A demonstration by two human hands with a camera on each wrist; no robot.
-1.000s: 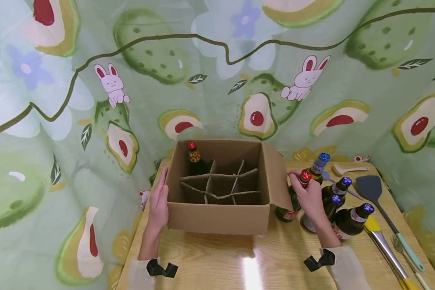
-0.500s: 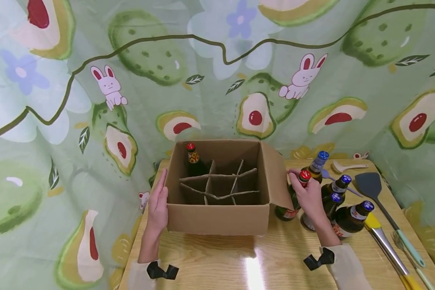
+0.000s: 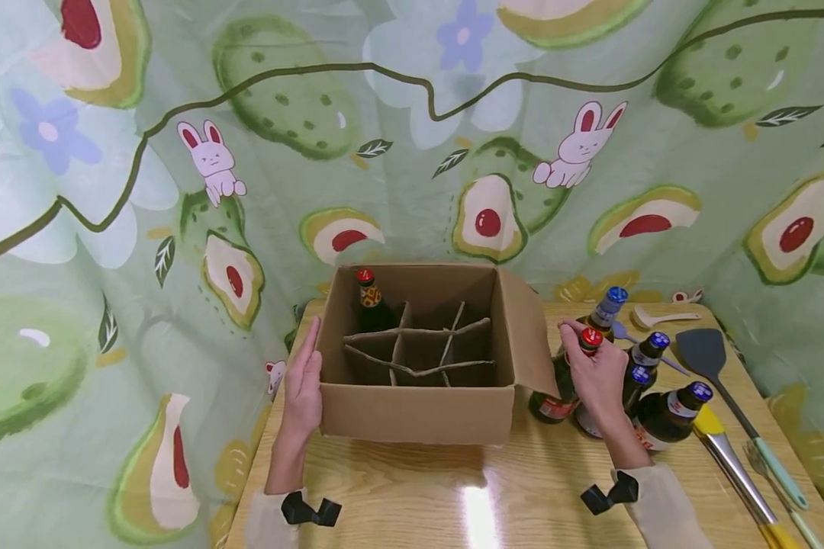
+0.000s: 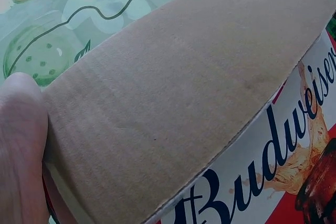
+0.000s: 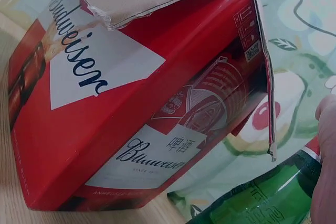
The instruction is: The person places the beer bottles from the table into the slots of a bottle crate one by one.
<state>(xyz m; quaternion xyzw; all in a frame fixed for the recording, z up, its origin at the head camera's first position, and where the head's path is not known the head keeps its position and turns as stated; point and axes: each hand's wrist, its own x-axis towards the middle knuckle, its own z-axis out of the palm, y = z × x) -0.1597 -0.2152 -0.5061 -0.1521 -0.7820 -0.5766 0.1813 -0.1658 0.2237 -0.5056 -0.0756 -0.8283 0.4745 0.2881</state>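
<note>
A brown cardboard box stands on the wooden table, split into compartments by a cardboard divider. In its back left compartment is a red-capped bottle. My left hand lies along the box's left side, its fingers extended and the thumb near the front corner. To the right of the box, my right hand grips a green beer bottle at the neck, just below its red cap. The right flap sticks outward, close beside this bottle. Red Budweiser print covers the box's outside.
Several blue-capped bottles stand close behind and right of my right hand. Further right lie a dark spatula, a yellow-tipped brush, a fork and a pale ladle. A patterned curtain hangs behind the table.
My right hand and the red-capped green bottle have shifted slightly to the right, a bit farther from the box flap. My left hand stays against the box.
</note>
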